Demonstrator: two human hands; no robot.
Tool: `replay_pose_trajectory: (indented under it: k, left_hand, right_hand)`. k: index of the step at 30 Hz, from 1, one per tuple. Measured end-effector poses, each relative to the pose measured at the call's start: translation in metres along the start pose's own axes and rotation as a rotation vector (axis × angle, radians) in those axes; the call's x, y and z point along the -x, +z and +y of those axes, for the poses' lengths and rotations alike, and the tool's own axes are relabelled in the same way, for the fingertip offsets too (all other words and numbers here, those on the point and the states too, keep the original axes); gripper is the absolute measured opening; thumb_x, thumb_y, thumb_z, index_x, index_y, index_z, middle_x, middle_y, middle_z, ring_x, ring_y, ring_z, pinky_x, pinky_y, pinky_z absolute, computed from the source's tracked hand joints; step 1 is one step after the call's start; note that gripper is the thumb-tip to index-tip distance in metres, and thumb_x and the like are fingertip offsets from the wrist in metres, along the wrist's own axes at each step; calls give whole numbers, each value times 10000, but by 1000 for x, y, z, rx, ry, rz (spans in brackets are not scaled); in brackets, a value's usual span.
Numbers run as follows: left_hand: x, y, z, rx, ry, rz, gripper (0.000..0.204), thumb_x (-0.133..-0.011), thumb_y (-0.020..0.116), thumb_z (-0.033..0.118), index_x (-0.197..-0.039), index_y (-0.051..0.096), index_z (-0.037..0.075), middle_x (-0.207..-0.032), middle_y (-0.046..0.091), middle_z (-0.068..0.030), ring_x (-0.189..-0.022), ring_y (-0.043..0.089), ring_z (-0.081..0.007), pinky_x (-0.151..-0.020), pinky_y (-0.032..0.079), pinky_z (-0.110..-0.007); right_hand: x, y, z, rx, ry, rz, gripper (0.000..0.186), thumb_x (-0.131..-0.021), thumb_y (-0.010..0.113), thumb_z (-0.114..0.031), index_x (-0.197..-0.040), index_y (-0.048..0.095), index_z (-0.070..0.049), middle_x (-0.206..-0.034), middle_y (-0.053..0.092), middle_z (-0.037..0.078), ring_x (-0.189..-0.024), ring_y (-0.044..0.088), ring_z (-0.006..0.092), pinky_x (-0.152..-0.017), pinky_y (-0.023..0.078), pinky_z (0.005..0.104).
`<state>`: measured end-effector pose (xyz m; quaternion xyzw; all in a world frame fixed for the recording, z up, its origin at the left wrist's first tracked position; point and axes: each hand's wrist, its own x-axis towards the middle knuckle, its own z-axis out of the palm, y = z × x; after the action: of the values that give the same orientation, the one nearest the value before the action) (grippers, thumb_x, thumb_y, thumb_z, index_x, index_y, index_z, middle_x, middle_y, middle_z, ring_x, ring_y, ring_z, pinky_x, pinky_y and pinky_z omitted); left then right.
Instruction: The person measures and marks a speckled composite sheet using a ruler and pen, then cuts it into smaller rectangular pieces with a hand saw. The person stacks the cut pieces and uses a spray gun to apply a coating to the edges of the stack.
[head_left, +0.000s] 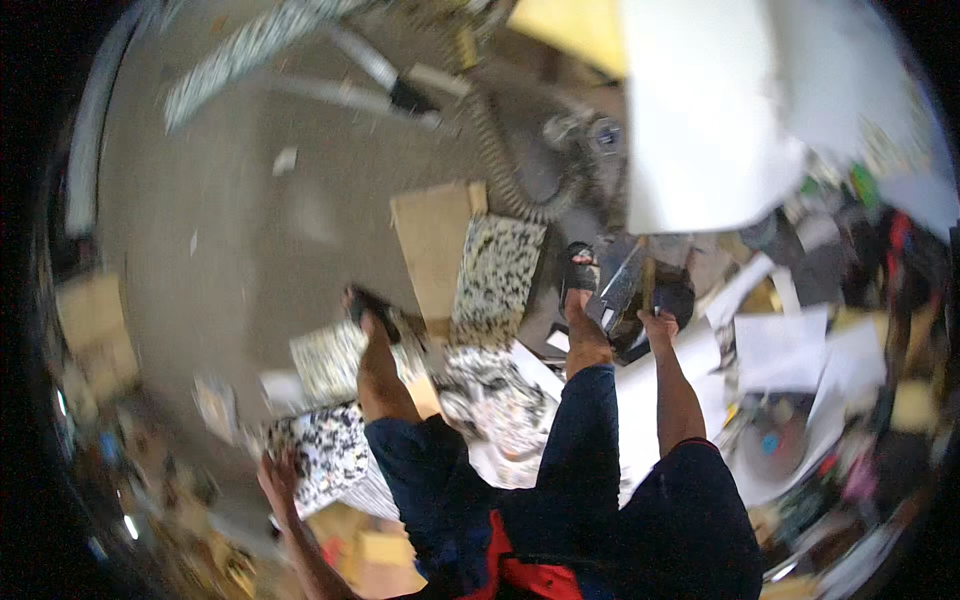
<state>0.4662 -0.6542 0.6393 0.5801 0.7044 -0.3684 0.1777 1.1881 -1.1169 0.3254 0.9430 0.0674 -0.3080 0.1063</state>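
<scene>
Stick (648, 285): we're favouring steady control.
Right hand (657, 325) is grasping it; left hand (280, 475), beside speckled board (325, 452), grip unclear.

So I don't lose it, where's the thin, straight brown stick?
In the head view, the stick is right of centre, between your right hand and the large, flat white sheet.

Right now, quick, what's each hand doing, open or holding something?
Left hand: open, by a speckled slab.
Right hand: apparently closed on a thin brown stick; blurred.
</scene>
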Motion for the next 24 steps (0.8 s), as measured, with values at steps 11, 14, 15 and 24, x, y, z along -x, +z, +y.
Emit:
replay_pose_trajectory:
  k: [11, 14, 15, 24]
  left_hand:
    - [340, 197, 40, 234, -49, -160, 590, -948, 660, 297, -1345, 487, -104, -1120, 672, -309, -994, 671, -429, -856, 531, -471]
    - [402, 319, 79, 531, -115, -381, 488, -904, 686, 301, -1244, 598, -38, -873, 696, -196, -741, 661, -260, -672, 533, -389]
    - [417, 370, 106, 905, -218, -373, 451, -892, 696, 283, -1213, 621, -25, -745, 667, -136, -620, 605, -197, -575, 498, -364]
    - [433, 606, 324, 987, -482, -736, 478, -910, 694, 267, -1274, 576, -19, -902, 632, -190, -736, 623, -247, -680, 498, -388]
  right_hand:
    - [-172, 64, 143, 10, 143, -172, 777, -717, 872, -496, -1236, 615, 22, -1168, 643, 198, -1027, 633, 332, -917, 490, 464]
    - [-215, 57, 171, -20, -112, -295, 675, -770, 848, -434, -1236, 612, -6, -1123, 647, 173, -953, 650, 292, -818, 523, 432]
    - [-236, 54, 174, 68, -114, -348, 610, -795, 833, -409, -1210, 623, -16, -1082, 657, 155, -913, 657, 274, -779, 532, 421]
    - [-324, -26, -52, 1374, -949, -507, 389, -965, 671, -336, -1137, 651, 12, -1062, 696, 190, -954, 677, 311, -818, 530, 423]
